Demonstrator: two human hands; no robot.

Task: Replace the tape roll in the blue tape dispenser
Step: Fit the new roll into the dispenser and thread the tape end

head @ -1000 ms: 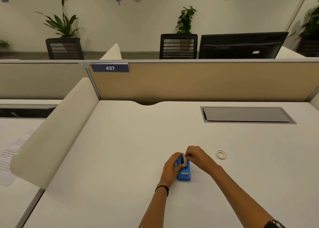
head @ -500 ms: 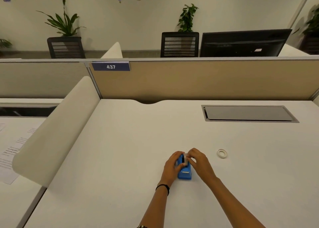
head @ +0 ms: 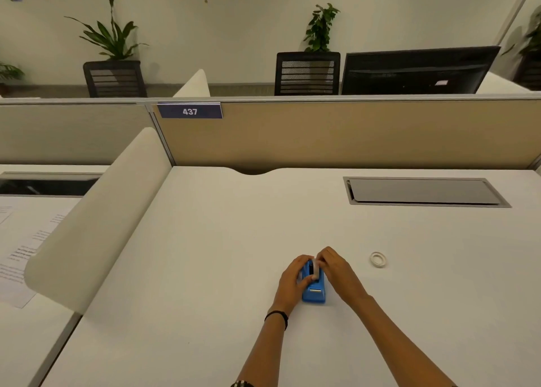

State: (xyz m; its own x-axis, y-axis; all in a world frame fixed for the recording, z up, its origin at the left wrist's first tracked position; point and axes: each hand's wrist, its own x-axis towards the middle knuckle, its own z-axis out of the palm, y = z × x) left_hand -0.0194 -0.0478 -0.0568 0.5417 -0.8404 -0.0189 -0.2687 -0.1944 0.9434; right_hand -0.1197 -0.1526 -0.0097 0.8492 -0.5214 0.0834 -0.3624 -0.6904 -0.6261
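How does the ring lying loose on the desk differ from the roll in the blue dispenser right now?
The white ring lies flat and alone on the desk, untouched; the roll stands on edge in the blue dispenser, with the left hand and right hand on it. The ring looks thin and hollow; the roll is mostly hidden. Both are pale.

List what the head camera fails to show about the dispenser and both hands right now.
- Roll seating: the left hand and right hand cover the back of the blue tape dispenser, so whether a roll sits on its hub is hidden.
- Fingertips: too small to tell what they pinch.
- White ring on the desk: too small to tell a spent core from a fresh roll.
- Elbows: cut off by the bottom edge.
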